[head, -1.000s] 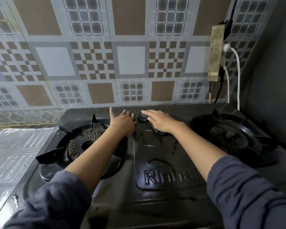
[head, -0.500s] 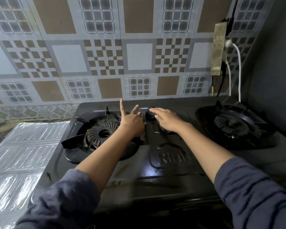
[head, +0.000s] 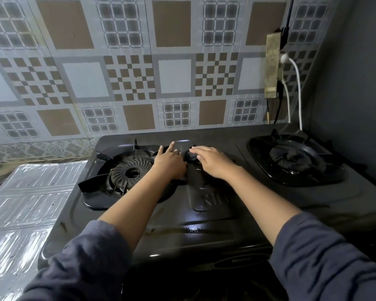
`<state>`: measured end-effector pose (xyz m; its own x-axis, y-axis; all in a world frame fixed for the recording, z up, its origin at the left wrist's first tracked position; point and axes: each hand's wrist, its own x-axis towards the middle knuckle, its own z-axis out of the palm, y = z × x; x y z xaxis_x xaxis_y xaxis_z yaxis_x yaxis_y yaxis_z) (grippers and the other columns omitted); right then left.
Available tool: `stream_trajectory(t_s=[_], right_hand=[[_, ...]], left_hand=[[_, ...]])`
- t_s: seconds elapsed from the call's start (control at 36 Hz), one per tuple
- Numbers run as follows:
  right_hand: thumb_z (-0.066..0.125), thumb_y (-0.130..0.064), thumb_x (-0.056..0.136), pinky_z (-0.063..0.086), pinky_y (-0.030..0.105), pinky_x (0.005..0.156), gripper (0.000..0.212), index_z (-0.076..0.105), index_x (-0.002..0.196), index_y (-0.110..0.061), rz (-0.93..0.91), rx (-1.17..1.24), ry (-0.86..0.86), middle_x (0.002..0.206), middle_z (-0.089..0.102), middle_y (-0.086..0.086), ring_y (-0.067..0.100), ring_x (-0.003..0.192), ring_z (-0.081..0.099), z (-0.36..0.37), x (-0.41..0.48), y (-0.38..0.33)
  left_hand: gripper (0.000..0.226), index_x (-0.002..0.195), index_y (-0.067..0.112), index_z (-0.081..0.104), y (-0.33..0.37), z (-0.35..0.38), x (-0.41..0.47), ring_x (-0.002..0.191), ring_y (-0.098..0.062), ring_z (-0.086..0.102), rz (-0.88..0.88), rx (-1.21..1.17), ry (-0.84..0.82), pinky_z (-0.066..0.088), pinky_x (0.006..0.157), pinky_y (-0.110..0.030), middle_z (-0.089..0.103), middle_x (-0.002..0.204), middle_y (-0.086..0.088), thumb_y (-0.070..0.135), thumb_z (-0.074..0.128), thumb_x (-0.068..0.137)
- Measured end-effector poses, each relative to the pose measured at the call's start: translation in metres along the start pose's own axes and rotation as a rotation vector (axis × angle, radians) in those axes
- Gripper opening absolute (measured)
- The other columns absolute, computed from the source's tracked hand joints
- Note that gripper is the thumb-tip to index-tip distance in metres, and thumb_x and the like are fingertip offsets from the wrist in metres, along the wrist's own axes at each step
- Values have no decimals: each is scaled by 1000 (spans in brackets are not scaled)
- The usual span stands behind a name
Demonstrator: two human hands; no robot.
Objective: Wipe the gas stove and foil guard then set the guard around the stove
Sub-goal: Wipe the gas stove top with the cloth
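The black two-burner gas stove (head: pixel 215 213) fills the middle of the view. My right hand (head: pixel 211 162) lies palm down on a dark cloth (head: pixel 192 156) bunched at the back centre of the stove top, between the burners. My left hand (head: pixel 170 162) rests right beside it, touching the cloth's left edge, index finger stretched out and the other fingers curled; whether it grips the cloth is hidden. The foil guard (head: pixel 28 198) lies flat and shiny on the counter to the left of the stove.
The left burner (head: pixel 128 172) and the right burner (head: pixel 291 158) carry black pan supports. A tiled wall (head: pixel 139 72) stands close behind. At the back right hang a socket strip (head: pixel 272 66) and a white cable (head: pixel 296 88), next to a grey side wall.
The view has pulled back and shifted, showing more of the foil guard. My left hand's fingers have curled in toward the cloth. My right hand stays on the cloth.
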<state>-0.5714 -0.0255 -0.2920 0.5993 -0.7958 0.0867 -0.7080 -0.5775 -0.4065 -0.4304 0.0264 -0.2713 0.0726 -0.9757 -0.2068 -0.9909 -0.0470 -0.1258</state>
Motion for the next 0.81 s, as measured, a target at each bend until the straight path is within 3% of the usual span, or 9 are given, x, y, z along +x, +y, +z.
stream_trajectory(t_s=[0.11, 0.31, 0.58, 0.67, 0.81], right_hand=[[31, -17, 99, 25, 34, 115, 41, 41, 139, -20, -6, 3, -11, 151, 35, -2, 21, 139, 30, -3, -3, 5], [31, -11, 98, 29, 38, 113, 43, 37, 140, -18, 103, -58, 5, 153, 30, -1, 25, 138, 31, -18, -13, 30], [36, -8, 94, 36, 38, 104, 44, 37, 138, -12, 321, -58, 156, 152, 30, 4, 29, 135, 33, -26, -34, 50], [36, -7, 93, 34, 37, 106, 45, 37, 138, -11, 308, -57, 171, 150, 32, 6, 30, 133, 35, -25, -33, 48], [32, -6, 96, 27, 35, 111, 47, 35, 142, -15, 138, -35, 96, 153, 30, 2, 27, 137, 31, -17, -19, 35]], left_hand=[[56, 146, -2, 11, 8, 6, 2, 147, -25, 2, -38, -56, -22, 6, 118, -44, 10, 157, -15, 22, 26, 99], [50, 141, -6, 23, 26, 5, -2, 140, -31, 26, -132, -138, 36, 24, 114, -41, 27, 149, -21, 11, 30, 94], [43, 137, 2, 36, 38, 10, -21, 133, -32, 36, -186, -204, 134, 37, 105, -44, 35, 146, -15, 16, 34, 96], [42, 136, 4, 38, 40, 10, -27, 132, -31, 38, -160, -193, 161, 38, 104, -44, 37, 145, -14, 18, 34, 97], [39, 129, 3, 43, 35, 16, -31, 123, -30, 45, -115, -140, 192, 42, 98, -43, 46, 135, -13, 22, 30, 97]])
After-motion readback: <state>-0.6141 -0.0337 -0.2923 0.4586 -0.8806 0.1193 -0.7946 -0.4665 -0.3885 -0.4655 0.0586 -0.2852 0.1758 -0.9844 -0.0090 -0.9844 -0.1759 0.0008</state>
